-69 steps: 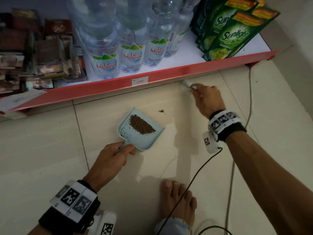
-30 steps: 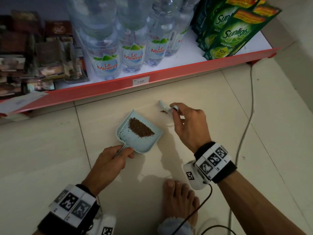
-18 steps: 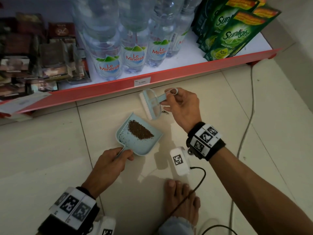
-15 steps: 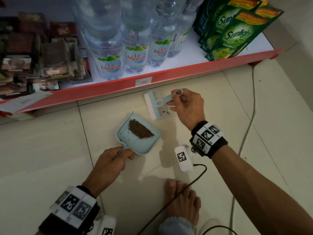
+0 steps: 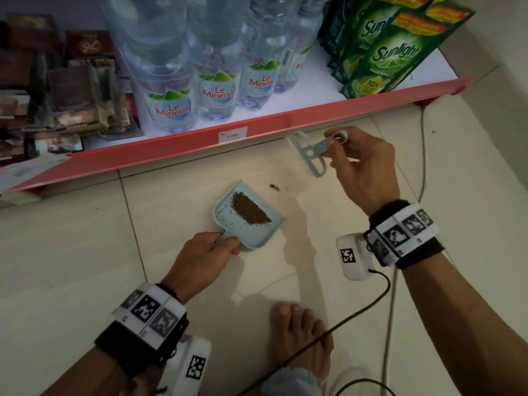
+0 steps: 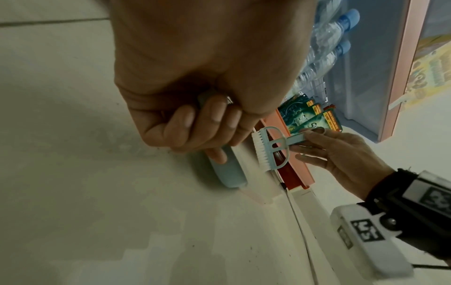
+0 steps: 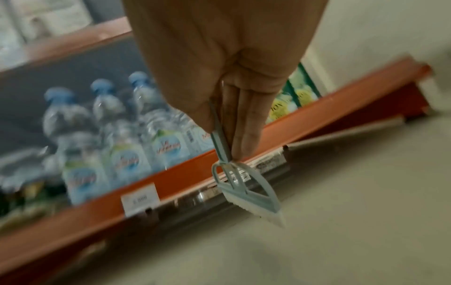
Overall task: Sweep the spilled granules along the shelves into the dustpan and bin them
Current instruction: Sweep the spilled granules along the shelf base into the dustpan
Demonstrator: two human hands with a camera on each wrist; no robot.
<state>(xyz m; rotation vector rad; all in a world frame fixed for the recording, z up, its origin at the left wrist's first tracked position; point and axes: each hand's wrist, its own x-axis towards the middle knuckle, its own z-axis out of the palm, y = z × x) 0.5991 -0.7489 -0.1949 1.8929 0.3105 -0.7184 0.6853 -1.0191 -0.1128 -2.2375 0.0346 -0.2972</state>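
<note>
My left hand (image 5: 200, 260) grips the dustpan (image 5: 248, 215) handle on the floor. My right hand (image 5: 363, 170) pinches the little brush (image 5: 310, 155), lifted up. A few granules (image 5: 275, 187) lie between them, nearer my right hand.

Black wristbands (image 5: 420, 250) with white fiducial-marked blocks, white wrist cameras (image 5: 353, 260), black cable (image 5: 337, 327), bare foot (image 5: 300, 335)

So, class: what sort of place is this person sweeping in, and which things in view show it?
Most likely a small shop. A red-edged shelf carries a white price tag, rows of identical clear plastic water bottles, and stacked green Sunlight detergent pouches.
</note>
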